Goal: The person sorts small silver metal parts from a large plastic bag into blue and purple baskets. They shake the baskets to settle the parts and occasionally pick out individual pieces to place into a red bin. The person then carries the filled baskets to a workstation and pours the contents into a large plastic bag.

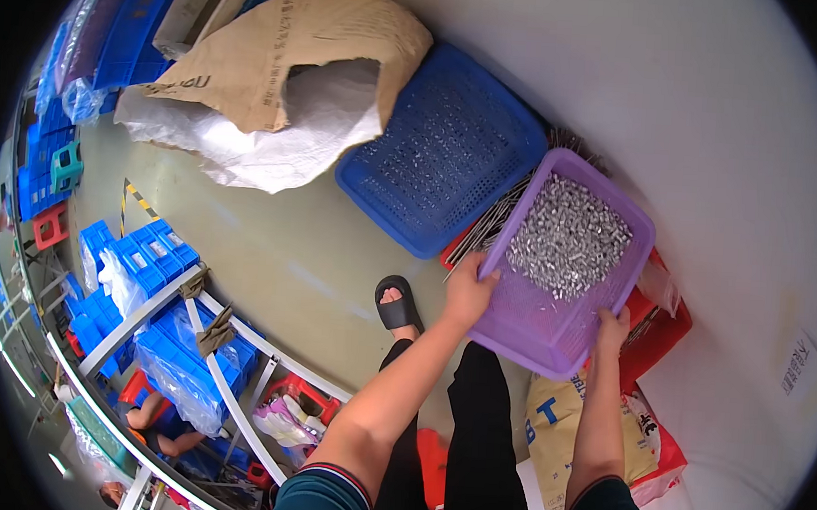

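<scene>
Both hands hold the purple basket (528, 320) of metal pieces (569, 237) above the red bin (662, 338), beside the blue basket (385, 209). The left hand (468, 292) pinches the rim, thumb inside; the right hand (611, 331) grips the near right edge, its underside fingers hidden. The step seems to be supporting this load; moving it calls for both grips, kept level.

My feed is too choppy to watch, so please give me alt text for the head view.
A person's left hand and right hand hold a purple basket part-filled with small silvery metal pieces. To its upper left sits a perforated blue basket, next to a torn brown sack.
</scene>
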Tool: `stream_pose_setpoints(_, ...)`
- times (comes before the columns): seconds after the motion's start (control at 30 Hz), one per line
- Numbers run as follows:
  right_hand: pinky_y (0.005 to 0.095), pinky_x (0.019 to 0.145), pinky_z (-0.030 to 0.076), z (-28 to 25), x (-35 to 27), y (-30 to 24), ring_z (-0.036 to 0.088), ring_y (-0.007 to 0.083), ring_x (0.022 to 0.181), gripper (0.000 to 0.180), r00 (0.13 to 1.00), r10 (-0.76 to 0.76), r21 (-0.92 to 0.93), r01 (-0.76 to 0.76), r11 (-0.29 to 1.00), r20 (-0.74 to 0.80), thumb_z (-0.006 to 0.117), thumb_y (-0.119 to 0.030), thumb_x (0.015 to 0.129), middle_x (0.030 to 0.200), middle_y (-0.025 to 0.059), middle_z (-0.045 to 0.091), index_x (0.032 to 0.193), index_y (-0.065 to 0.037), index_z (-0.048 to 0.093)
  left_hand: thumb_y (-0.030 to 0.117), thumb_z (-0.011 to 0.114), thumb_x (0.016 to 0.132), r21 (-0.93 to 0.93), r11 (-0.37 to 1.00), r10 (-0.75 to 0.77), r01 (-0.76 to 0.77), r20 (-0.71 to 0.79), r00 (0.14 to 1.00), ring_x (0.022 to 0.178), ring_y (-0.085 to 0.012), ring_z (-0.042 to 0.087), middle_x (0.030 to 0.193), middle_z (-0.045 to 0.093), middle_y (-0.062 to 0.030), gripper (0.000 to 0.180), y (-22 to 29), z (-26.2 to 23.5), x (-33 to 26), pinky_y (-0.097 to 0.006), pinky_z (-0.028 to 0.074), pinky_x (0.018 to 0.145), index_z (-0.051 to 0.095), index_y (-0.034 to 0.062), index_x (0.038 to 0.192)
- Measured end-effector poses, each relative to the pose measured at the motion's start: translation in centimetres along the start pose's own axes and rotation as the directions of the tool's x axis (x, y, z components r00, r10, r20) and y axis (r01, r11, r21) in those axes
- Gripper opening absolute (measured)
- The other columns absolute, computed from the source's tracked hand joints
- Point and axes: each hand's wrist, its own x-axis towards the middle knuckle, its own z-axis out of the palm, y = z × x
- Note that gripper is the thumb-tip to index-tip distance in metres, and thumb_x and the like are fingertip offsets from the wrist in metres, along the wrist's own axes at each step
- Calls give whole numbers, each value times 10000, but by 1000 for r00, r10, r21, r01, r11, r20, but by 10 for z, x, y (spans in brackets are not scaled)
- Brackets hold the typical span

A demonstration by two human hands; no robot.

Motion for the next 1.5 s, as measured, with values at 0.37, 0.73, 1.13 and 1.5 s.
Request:
stream_pose_setpoints(0.37, 285, 678, 484, 74, -110, -240, 608, 159, 739, 349, 876, -182, -469, 403, 786, 447, 660, -79, 749, 867, 123, 648, 1051, 66, 561, 194, 537, 957, -432, 778, -382, 456, 252, 889, 912, -140, 577, 1034, 618, -70, 340, 4, -69, -75, -276, 443, 846, 524, -36, 1207)
stream_pose_setpoints(0.73, 287, 466, 449, 230, -126, -292, 581, 146, 598, 568, 800, 20, -500, 355, 790, 600, 669, -125, 741, 824, 101, 612, 1242, 48, 466, 183, 539, 933, -532, 616, -366, 581, 460, 809, 894, -199, 630, 1028, 661, -103, 359, -12, -121, -15, -324, 474, 838, 562, -55, 1201)
stream_pose_setpoints(1.13, 209, 370, 430, 314, -197, -347, 525, 84, 451, 430, 632, 204, -514, 357, 780, 748, 651, -71, 806, 663, 41, 573, 1183, 49, 484, 170, 576, 895, -521, 589, -247, 618, 612, 751, 859, -159, 627, 987, 671, -75, 266, -37, -117, -7, -301, 508, 751, 651, -17, 1069)
stream_pose_setpoints(1.5, 222, 394, 432, 309, -237, -380, 537, 99, 477, 593, 627, 194, -524, 398, 753, 755, 659, -54, 798, 671, 61, 583, 1312, 60, 384, 168, 604, 888, -599, 526, -221, 604, 589, 777, 897, -170, 637, 1029, 675, -88, 276, 5, -130, -33, -307, 509, 759, 659, -17, 1086)
